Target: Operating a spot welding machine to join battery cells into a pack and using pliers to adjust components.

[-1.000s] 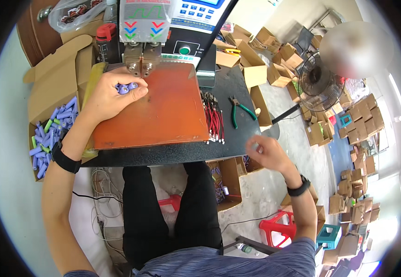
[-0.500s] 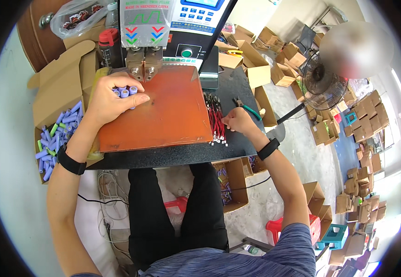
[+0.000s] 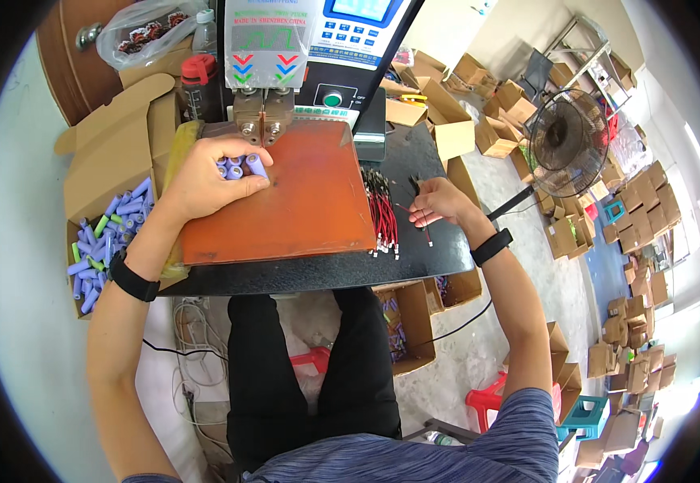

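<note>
My left hand (image 3: 205,183) is closed around several purple battery cells (image 3: 236,171), on the orange mat (image 3: 285,229). One cell near the thumb leans over. Just beyond the fingers are the two metal electrode holders (image 3: 262,121) of a spot welder (image 3: 269,44). Over the black table, my right hand (image 3: 445,201) pinches a thin wire lead (image 3: 428,233) with a small light connector hanging down. Between that hand and the mat lies a bundle of red and black wire leads (image 3: 381,211).
A cardboard box (image 3: 116,121) of purple and green cells (image 3: 96,253) stands at the left. Behind the mat is a red-capped bottle (image 3: 199,84). A fan (image 3: 567,143) and many cartons (image 3: 636,205) fill the right side. Another open box (image 3: 414,318) sits below the table edge.
My right hand has moved right, off the bundle, with a wire lead in its fingers. My left hand stays around the cells, and one cell now tilts. The view has shifted slightly.
</note>
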Motion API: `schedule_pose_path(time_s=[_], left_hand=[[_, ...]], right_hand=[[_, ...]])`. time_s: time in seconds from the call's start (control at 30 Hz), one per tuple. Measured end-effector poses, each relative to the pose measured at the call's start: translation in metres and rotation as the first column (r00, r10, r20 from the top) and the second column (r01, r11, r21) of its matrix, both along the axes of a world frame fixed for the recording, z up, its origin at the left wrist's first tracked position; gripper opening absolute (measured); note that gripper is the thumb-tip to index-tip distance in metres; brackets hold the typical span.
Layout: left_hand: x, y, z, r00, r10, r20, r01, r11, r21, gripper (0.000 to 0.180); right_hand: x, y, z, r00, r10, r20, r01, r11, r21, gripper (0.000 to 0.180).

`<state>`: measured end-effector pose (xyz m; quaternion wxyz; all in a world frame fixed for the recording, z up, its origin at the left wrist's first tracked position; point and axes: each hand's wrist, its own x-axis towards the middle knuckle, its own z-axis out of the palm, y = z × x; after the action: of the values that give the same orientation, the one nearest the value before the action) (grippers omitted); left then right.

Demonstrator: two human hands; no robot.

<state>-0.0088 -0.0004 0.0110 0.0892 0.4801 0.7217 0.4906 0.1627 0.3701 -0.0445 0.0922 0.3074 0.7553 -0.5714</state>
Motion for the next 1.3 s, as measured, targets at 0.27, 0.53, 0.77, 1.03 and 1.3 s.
schedule_pose_path(time_s=[0.27, 0.53, 0.77, 1.03, 1.3], left_hand=[[-0.002, 0.000, -0.006, 0.989, -0.067, -0.133, 0.080, 0.992, 0.101, 0.022], [-0.001, -0.001, -0.007, 0.963, -0.051, -0.263, 0.081, 0.991, 0.106, 0.019], [-0.001, 0.001, -0.007, 0.974, -0.037, -0.223, 0.042, 0.999, 0.018, 0.019], [0.000, 0.000, -0.007, 0.951, 0.093, -0.295, -0.080, 0.995, 0.053, 0.025], [-0.002, 0.001, -0.008, 0.944, 0.106, -0.314, -0.089, 0.994, 0.066, 0.026]], right_hand=[[0.013, 0.009, -0.008, 0.976, 0.214, -0.033, -0.093, 0.549, 0.831, 0.013], [-0.020, -0.103, 0.074, 0.793, 0.371, -0.483, 0.142, 0.658, 0.740, 0.011], [-0.076, -0.175, 0.068, 0.648, 0.465, -0.602, 0.108, 0.727, 0.678, 0.014], [-0.092, -0.182, 0.042, 0.578, 0.238, -0.781, 0.063, 0.941, 0.333, 0.012], [-0.088, -0.183, 0.042, 0.494, 0.226, -0.840, -0.081, 0.973, 0.215, 0.005]])
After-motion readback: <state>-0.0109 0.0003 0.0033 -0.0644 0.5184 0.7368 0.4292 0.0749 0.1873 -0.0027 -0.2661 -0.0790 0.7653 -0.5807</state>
